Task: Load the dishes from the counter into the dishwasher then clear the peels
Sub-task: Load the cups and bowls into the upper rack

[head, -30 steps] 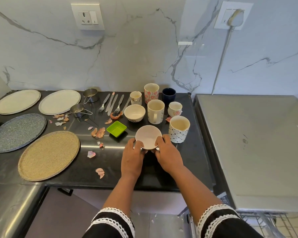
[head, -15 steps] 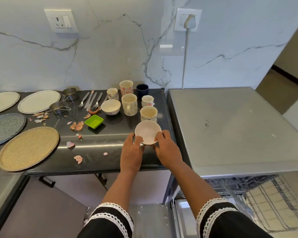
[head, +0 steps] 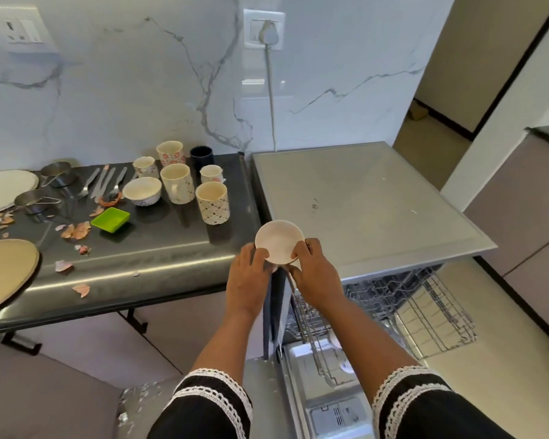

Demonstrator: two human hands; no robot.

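Note:
A small white bowl (head: pixel 279 240) is held in the air between both hands, over the gap between the dark counter (head: pixel 159 248) and the dishwasher's grey top (head: pixel 362 198). My left hand (head: pixel 249 275) grips its left rim and my right hand (head: pixel 314 274) grips its right rim. Below, the dishwasher stands open with its wire rack (head: pixel 419 305) pulled out. Several mugs (head: pixel 212 202), another bowl (head: pixel 142 191), cutlery (head: pixel 103 182), a green dish (head: pixel 110 219) and pink peels (head: pixel 76 231) lie on the counter.
Plates (head: pixel 4 188) and a tan round plate (head: pixel 4 270) sit at the counter's left, with two steel measuring cups (head: pixel 34 201) behind. A cable (head: pixel 270 99) runs down the marble wall from a socket. A doorway opens at the far right.
Both hands lifted the white bowl off the counter and carried it right, toward the dishwasher. The view swung right, bringing the open dishwasher rack into sight.

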